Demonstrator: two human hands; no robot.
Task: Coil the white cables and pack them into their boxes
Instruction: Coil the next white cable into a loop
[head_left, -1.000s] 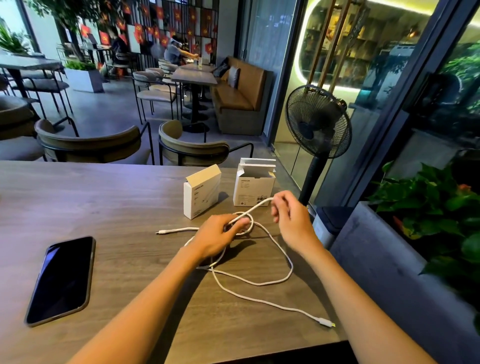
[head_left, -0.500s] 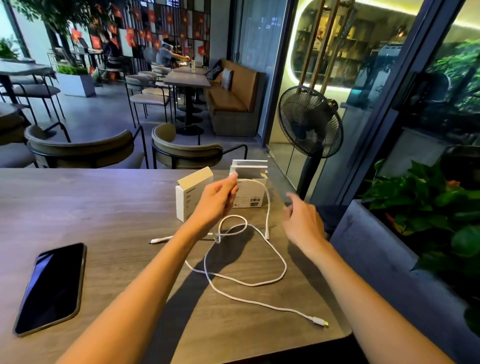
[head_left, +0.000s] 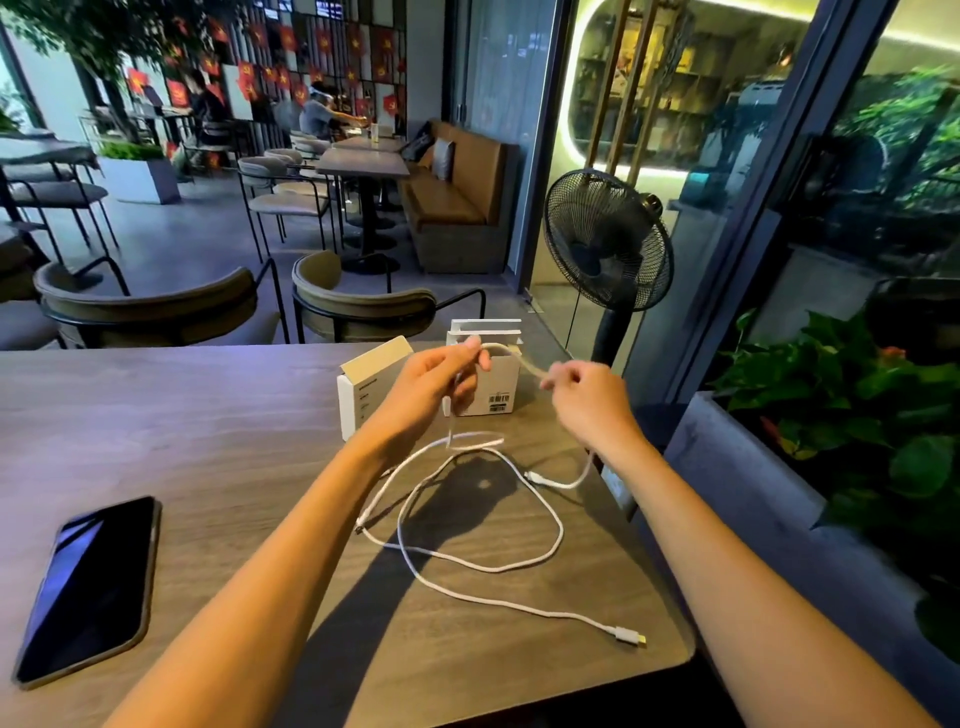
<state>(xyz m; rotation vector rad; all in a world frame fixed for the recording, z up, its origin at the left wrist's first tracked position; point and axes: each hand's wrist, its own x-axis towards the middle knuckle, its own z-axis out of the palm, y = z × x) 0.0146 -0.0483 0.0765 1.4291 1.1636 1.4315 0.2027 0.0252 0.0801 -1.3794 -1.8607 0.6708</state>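
White cable lies in loose loops on the wooden table, one plug near the front right corner and another plug end by my right wrist. My left hand is raised above the table and pinches a strand that hangs down to the loops. My right hand pinches the same strand a short way to the right, and the piece between my hands arches in front of the boxes. Two small white boxes stand behind my hands: a left box with its flap up and a right box, also open at the top.
A black phone lies face up at the table's left front. Two chairs stand behind the table. A black standing fan is past the right edge, and a grey planter with green plants runs along the right side.
My left hand has lifted the cable higher. My right hand, open half a second ago, now pinches the strand beside the left. The loose plug end has swung toward my right wrist.
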